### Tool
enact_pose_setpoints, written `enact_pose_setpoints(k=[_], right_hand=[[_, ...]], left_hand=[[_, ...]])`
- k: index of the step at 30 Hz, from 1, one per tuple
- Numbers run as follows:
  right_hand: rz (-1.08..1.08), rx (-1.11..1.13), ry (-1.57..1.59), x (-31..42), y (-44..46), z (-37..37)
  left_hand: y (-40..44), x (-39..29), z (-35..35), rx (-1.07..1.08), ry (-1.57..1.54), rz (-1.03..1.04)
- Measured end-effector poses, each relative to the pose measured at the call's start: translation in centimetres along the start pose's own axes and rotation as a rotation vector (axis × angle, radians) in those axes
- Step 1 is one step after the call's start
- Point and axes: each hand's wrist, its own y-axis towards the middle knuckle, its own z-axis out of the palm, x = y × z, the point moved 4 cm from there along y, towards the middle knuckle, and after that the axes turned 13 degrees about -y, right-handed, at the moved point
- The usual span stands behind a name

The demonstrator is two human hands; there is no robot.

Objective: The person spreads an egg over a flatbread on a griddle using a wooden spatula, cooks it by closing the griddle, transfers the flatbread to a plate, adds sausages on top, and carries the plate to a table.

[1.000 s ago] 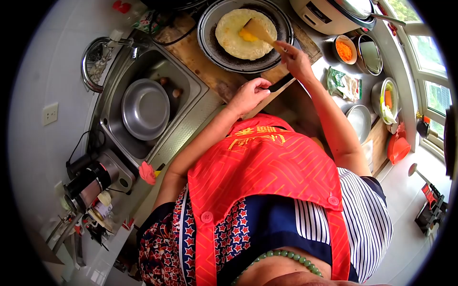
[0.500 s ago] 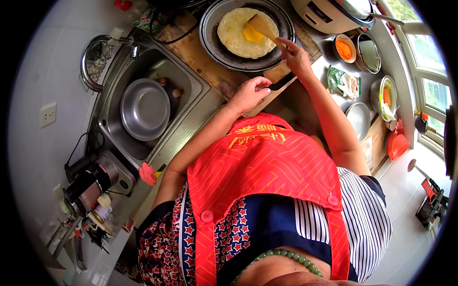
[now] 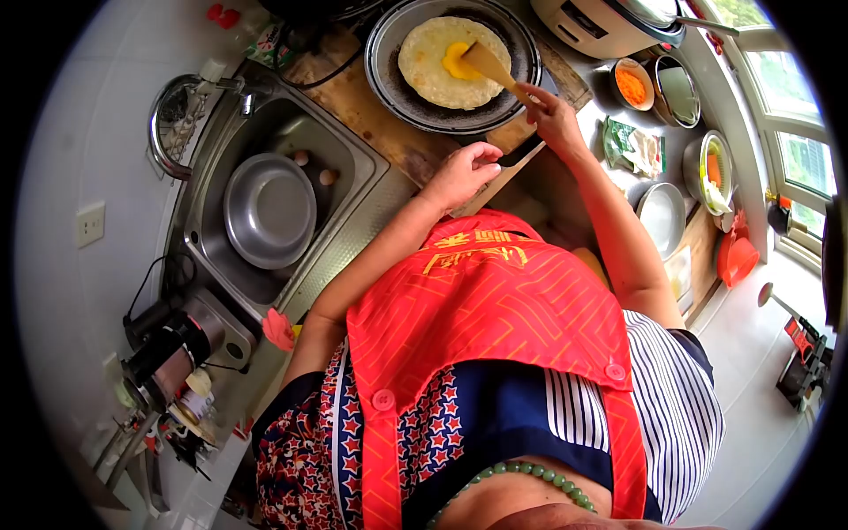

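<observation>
My right hand [image 3: 555, 117] is closed round the handle of a wooden spatula [image 3: 491, 67]. The spatula's blade touches a yellow egg yolk [image 3: 458, 61], spread on a pale round flatbread [image 3: 433, 87]. The flatbread lies in a dark round pan [image 3: 389, 108] with a raised rim. My left hand [image 3: 461, 175] hovers in front of the pan, near the counter's edge. Its fingers are loosely curled, and I see nothing in them.
A sink [image 3: 208, 249] with a metal basin [image 3: 268, 210] and eggshells [image 3: 328, 177] lies left. A rice cooker [image 3: 579, 26], a bowl of shredded orange food [image 3: 630, 86], a green packet [image 3: 634, 148], a plate [image 3: 661, 216] and a colander [image 3: 708, 177] stand right.
The spatula's blade has shifted slightly right and down across the flatbread, uncovering more of the yolk, which looks more spread out. My left hand has stayed nearly still.
</observation>
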Motion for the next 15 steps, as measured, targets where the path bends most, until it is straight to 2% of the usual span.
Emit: enact_pose_setpoints(k=[4,7,10,13,15], right_hand=[[0.078,-0.045,-0.023,-0.9,0.3,-0.1],[-0.008,-0.030,0.001,-0.3,-0.5,0.1],[0.056,-0.054,-0.022,-1.4,0.2,0.3],[-0.006,-0.043,0.070,-0.6,0.1,0.1],[0.035,-0.018,-0.005,-1.0,0.1,0.4]], left_hand=[[0.1,0.1,0.2,0.015,0.008,0.002],[-0.1,0.1,0.2,0.013,0.013,-0.006],[0.1,0.5,0.4,0.025,0.003,-0.001],[-0.1,0.6,0.3,0.017,0.000,-0.007],[0.0,0.7,0.4,0.016,0.012,-0.006]])
